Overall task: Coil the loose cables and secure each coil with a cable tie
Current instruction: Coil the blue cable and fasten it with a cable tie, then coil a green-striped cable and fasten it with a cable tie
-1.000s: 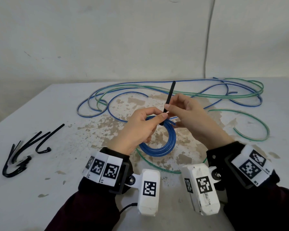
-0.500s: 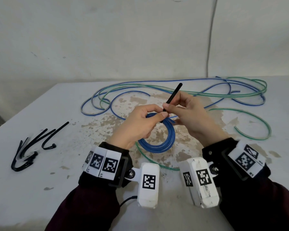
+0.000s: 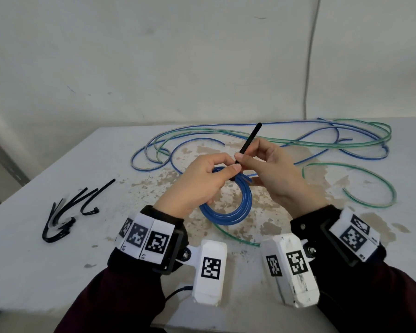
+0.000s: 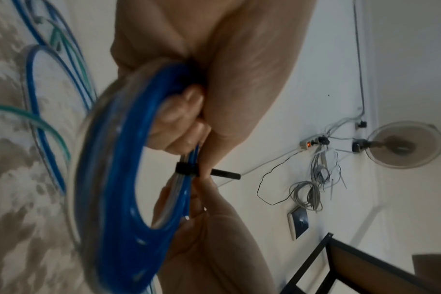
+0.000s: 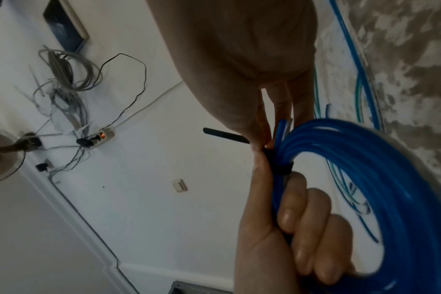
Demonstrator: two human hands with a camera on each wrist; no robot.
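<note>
Head view: coiled blue plastic cable [image 3: 228, 207] gripped by left hand [image 3: 197, 186] above the table; black cable tie [image 3: 249, 141] banding its far side, free tail slanting far-right, pinched by right hand [image 3: 271, 174].

White table [image 3: 46, 272], paint worn off in brown patches across middle. Loose blue cables [image 3: 226, 127] and green cables [image 3: 370, 138] sprawl in long loops over far side, crossing one another. 1 green loop [image 3: 368, 175] lies alone toward right edge; another green run [image 3: 228, 235] curves along near middle. Bunch of spare black cable ties [image 3: 67, 212] lies near left edge, well apart from cables, their tails fanned out and bent.
</note>
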